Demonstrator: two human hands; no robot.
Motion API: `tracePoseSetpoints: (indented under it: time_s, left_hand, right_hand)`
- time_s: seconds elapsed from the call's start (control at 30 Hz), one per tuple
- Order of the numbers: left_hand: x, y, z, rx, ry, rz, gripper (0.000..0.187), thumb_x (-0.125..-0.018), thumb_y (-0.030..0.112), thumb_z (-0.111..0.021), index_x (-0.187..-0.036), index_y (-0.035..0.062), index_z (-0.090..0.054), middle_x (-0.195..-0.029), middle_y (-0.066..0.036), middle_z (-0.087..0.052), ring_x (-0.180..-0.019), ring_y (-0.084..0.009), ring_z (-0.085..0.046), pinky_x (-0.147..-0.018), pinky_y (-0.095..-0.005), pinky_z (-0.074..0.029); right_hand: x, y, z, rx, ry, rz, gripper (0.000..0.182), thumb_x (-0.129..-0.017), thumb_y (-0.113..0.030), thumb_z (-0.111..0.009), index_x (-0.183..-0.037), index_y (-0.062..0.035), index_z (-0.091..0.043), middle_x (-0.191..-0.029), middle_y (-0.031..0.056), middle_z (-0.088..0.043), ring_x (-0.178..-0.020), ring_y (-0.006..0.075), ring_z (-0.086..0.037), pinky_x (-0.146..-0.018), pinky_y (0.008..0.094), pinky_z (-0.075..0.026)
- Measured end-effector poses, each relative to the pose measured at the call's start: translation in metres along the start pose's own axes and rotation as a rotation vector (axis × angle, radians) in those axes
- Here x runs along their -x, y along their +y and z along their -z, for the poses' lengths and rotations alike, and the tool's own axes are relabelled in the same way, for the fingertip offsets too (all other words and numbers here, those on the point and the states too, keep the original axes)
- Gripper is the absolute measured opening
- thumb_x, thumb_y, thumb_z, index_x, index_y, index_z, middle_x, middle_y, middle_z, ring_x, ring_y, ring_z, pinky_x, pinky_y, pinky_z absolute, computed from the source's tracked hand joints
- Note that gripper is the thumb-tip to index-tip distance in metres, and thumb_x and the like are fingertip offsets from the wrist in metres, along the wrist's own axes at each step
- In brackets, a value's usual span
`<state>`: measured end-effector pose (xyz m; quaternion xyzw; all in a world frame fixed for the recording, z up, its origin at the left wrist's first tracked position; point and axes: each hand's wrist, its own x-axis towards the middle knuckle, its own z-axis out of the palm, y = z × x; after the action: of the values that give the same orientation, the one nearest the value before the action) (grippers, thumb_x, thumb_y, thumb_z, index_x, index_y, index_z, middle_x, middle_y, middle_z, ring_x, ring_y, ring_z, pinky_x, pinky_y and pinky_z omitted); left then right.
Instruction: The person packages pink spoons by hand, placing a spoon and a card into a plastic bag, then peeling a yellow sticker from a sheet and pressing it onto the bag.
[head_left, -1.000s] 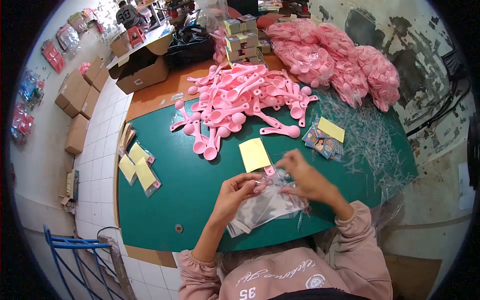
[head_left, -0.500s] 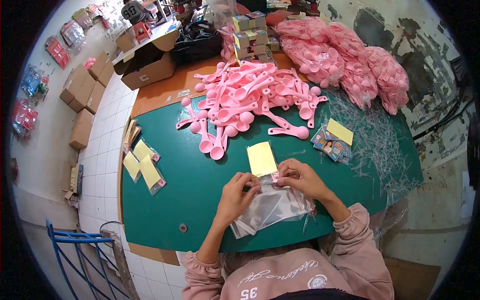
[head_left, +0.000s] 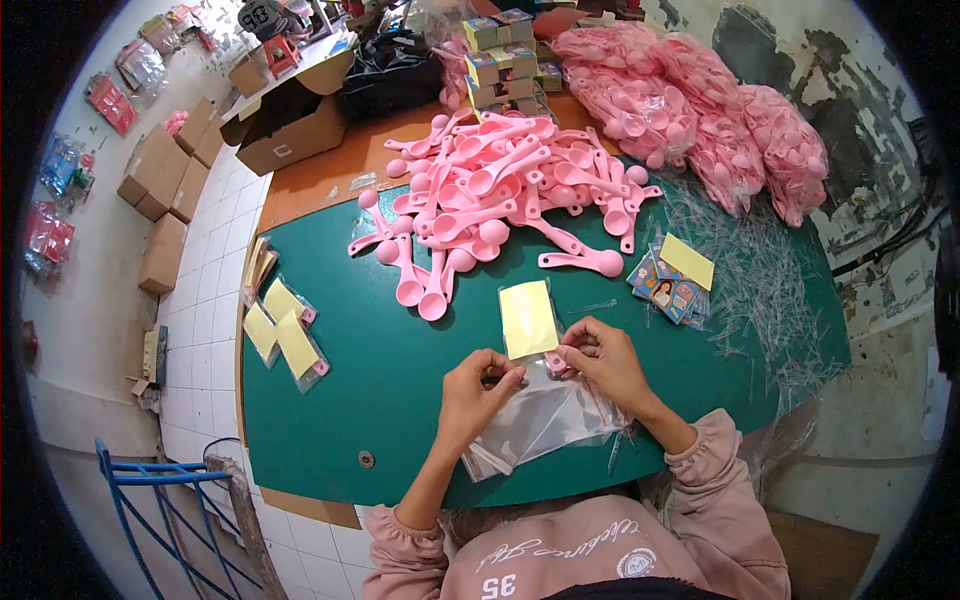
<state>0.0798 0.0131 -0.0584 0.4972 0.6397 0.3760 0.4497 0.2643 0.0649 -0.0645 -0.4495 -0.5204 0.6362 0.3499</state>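
Here we are over the green surface (head_left: 380, 380), and both hands are in close at its near edge. Our left hand (head_left: 472, 392) has its fingers curled in, thumb and fingertips pinching the near end of the clear packet (head_left: 530, 322). Our right hand (head_left: 605, 362) comes in from the other side, grip pressed together on that same near end, where a bit of pink shows through the plastic. The packet lies flat on the surface with a yellow card (head_left: 527, 318) inside it, stretching away from our fingers toward the spoon heap.

Under both hands sits a stack of empty clear bags (head_left: 535, 422), touching our wrists and reaching to the surface's near edge.

Beyond the packet, the pile of loose pink spoons (head_left: 500, 190) spreads across the middle of the surface, the nearest spoon just beside the packet's far end. To the right of it lies a small stack of picture cards (head_left: 665, 290) with a yellow card on top, and past that a scatter of thin clear plastic strips (head_left: 760, 280). Far right at the back, bulging bags of pink spoons (head_left: 700, 110) lean together. Off to the left edge lie finished packets (head_left: 285, 335) with yellow cards, well apart from our hands. Brown cardboard boxes (head_left: 165, 200) line the tiled floor.
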Motion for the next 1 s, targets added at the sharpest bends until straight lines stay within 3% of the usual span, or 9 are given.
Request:
tracePoseSetpoints:
  time_s: [0.4, 0.53, 0.6, 0.67, 0.73, 0.83, 0.9, 0.97, 1.0]
  left_hand:
    - [-0.003, -0.016, -0.003, 0.615, -0.110, 0.058, 0.012, -0.080, 0.002, -0.058, -0.083, 0.0036, -0.046, -0.089, -0.004, -0.052, -0.078, -0.0080, -0.052, -0.068, -0.0223, -0.046]
    - [-0.001, -0.010, 0.002, 0.368, -0.182, 0.097, 0.014, -0.082, 0.004, -0.056, -0.096, 0.0028, -0.052, -0.097, -0.004, -0.053, -0.082, -0.0067, -0.050, -0.065, -0.0199, -0.045]
    - [0.002, 0.000, -0.001, 0.324, -0.085, 0.007, 0.032, -0.083, 0.006, -0.055, -0.114, 0.0027, -0.051, -0.105, -0.005, -0.055, -0.081, -0.0059, -0.050, -0.063, -0.0181, -0.043]
    - [0.001, -0.008, 0.010, 0.240, -0.046, -0.072, 0.036, -0.082, 0.005, -0.055, -0.118, 0.0036, -0.050, -0.107, -0.005, -0.054, -0.081, -0.0080, -0.050, -0.060, -0.0190, -0.044]
    - [0.004, -0.006, 0.031, 0.191, 0.048, -0.116, 0.040, -0.081, 0.004, -0.056, -0.121, 0.0046, -0.049, -0.108, -0.005, -0.054, -0.081, -0.0101, -0.051, -0.058, -0.0198, -0.045]
    - [0.019, -0.005, 0.081, 0.075, 0.283, -0.107, 0.039, -0.081, 0.007, -0.056, -0.120, 0.0045, -0.051, -0.101, -0.006, -0.056, -0.075, -0.0108, -0.051, -0.059, -0.0219, -0.044]
    - [0.023, -0.017, 0.114, 0.057, 0.373, -0.112, 0.038, -0.081, 0.007, -0.056, -0.119, 0.0036, -0.051, -0.099, -0.007, -0.057, -0.072, -0.0130, -0.053, -0.061, -0.0241, -0.045]
    - [0.021, -0.028, 0.136, -0.559, 0.841, -0.345, 0.029, -0.082, 0.010, -0.056, -0.109, 0.0002, -0.056, -0.092, -0.012, -0.058, -0.071, -0.0221, -0.055, -0.067, -0.0312, -0.045]
    - [0.023, -0.023, 0.135, -0.565, 0.848, -0.344, 0.029, -0.082, 0.010, -0.056, -0.109, 0.0002, -0.056, -0.092, -0.012, -0.058, -0.071, -0.0221, -0.055, -0.067, -0.0312, -0.045]
  right_hand:
    - [0.002, -0.001, -0.003, 0.021, 0.002, 0.022, 0.015, -0.081, -0.001, -0.056, -0.095, 0.0026, -0.050, -0.078, 0.0081, -0.058, -0.070, 0.0133, -0.061, -0.057, 0.0241, -0.053]
    - [0.003, -0.001, -0.007, -0.040, 0.027, 0.004, 0.021, -0.080, -0.002, -0.056, -0.101, 0.0013, -0.053, -0.080, 0.0104, -0.059, -0.069, 0.0135, -0.062, -0.056, 0.0237, -0.052]
    - [0.003, -0.008, -0.005, 0.174, 0.002, 0.033, 0.022, -0.079, -0.003, -0.056, -0.101, 0.0008, -0.053, -0.083, 0.0111, -0.059, -0.070, 0.0158, -0.062, -0.058, 0.0264, -0.052]
    - [-0.005, -0.013, 0.000, 0.391, -0.020, 0.067, 0.023, -0.078, -0.003, -0.057, -0.101, 0.0003, -0.053, -0.085, 0.0119, -0.059, -0.071, 0.0181, -0.062, -0.059, 0.0290, -0.051]
    - [-0.024, -0.011, 0.010, 0.853, 0.082, 0.552, 0.027, -0.075, -0.002, -0.059, -0.101, 0.0013, -0.052, -0.090, 0.0113, -0.056, -0.076, 0.0207, -0.058, -0.064, 0.0315, -0.048]
    - [-0.057, -0.021, 0.018, 1.106, 0.202, 0.829, 0.021, -0.072, -0.005, -0.058, -0.092, -0.0012, -0.054, -0.093, 0.0110, -0.053, -0.087, 0.0282, -0.052, -0.073, 0.0388, -0.044]
    - [-0.073, -0.014, 0.022, 1.227, 0.215, 0.800, 0.020, -0.071, -0.005, -0.057, -0.090, -0.0018, -0.055, -0.093, 0.0109, -0.053, -0.088, 0.0271, -0.052, -0.072, 0.0378, -0.044]
    - [-0.077, -0.008, 0.020, 1.340, 0.210, 0.774, 0.019, -0.070, -0.005, -0.057, -0.088, -0.0024, -0.055, -0.092, 0.0108, -0.053, -0.088, 0.0261, -0.051, -0.071, 0.0367, -0.044]
    - [-0.078, -0.007, 0.019, 1.370, 0.210, 0.774, 0.018, -0.069, -0.005, -0.056, -0.088, -0.0027, -0.055, -0.090, 0.0108, -0.052, -0.087, 0.0259, -0.051, -0.069, 0.0359, -0.044]
